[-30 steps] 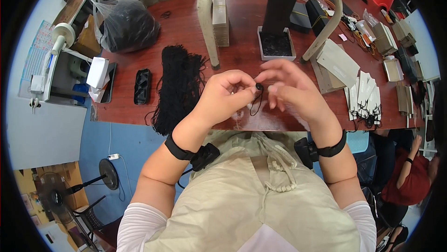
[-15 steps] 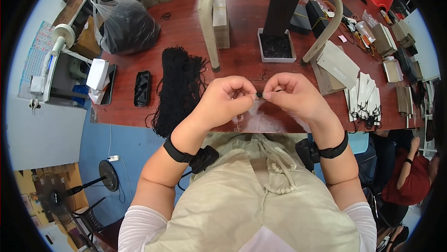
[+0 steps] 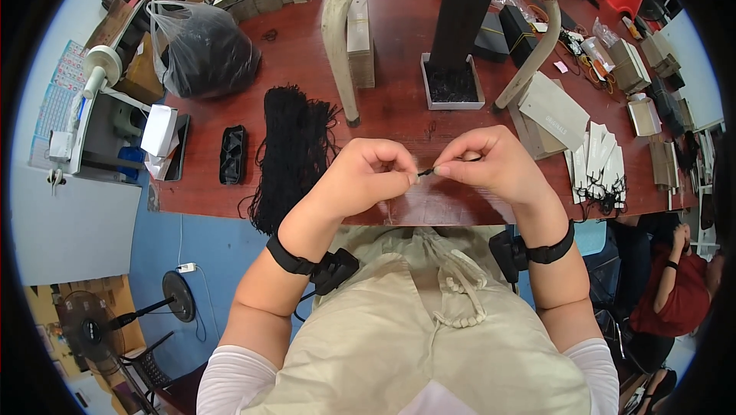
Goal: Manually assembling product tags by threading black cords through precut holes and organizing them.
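Black cord (image 3: 426,172) spanned both pinched grips, left hand (image 3: 368,177) and right hand (image 3: 494,166), above the bench (image 3: 399,112).

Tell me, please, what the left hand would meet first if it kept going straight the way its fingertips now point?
The left hand points right, toward the right hand. It would most likely meet that hand's fingertips first, across the short black cord pinched between them.
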The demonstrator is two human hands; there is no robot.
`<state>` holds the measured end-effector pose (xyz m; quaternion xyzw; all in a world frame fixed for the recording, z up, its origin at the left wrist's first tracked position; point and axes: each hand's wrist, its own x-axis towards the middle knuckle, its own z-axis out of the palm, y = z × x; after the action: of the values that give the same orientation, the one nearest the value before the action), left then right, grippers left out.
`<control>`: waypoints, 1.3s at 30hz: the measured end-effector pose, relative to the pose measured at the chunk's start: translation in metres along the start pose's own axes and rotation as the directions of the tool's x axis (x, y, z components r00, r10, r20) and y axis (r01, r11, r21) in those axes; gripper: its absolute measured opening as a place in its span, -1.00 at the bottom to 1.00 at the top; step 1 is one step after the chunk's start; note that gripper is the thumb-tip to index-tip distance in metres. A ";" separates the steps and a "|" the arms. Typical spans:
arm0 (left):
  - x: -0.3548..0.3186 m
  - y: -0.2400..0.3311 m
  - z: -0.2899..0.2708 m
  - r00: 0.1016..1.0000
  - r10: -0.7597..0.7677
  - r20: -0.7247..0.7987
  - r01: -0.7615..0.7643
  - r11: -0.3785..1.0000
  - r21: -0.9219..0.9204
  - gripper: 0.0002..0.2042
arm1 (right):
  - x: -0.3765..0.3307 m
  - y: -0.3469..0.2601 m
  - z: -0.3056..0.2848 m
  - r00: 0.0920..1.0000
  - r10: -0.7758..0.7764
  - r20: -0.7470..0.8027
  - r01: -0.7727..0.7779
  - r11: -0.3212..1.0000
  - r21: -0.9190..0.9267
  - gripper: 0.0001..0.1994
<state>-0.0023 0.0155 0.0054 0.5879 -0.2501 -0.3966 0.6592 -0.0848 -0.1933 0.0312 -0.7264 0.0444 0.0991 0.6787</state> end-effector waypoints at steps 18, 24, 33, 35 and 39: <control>-0.002 -0.010 0.014 0.955 0.296 0.022 -0.296 0.948 0.113 -0.87 | 0.005 0.010 0.001 0.998 -0.066 0.019 0.063 0.989 0.133 -0.96; -0.003 -0.011 0.016 0.932 0.363 0.016 -0.353 0.894 0.276 -0.84 | -0.002 0.005 0.002 0.995 -0.055 -0.089 0.057 0.998 0.026 -0.98; -0.008 0.006 -0.010 0.959 -0.082 0.272 -0.011 0.946 0.324 -0.82 | -0.017 0.008 -0.027 0.910 -0.391 0.135 0.402 0.759 -0.512 -0.93; -0.007 0.003 -0.016 0.923 -0.134 0.361 -0.094 0.831 0.549 -0.82 | -0.023 0.008 -0.026 0.924 -0.352 0.151 0.371 0.723 -0.582 -0.92; 0.003 -0.005 -0.004 0.923 -0.119 0.365 -0.149 0.765 0.626 -0.82 | -0.019 0.006 -0.015 0.915 -0.356 0.188 0.396 0.711 -0.581 -0.93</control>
<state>0.0019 0.0156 -0.0005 0.6863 -0.4996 -0.3883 0.3586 -0.1036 -0.2099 0.0299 -0.8953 -0.1594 -0.0097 0.4159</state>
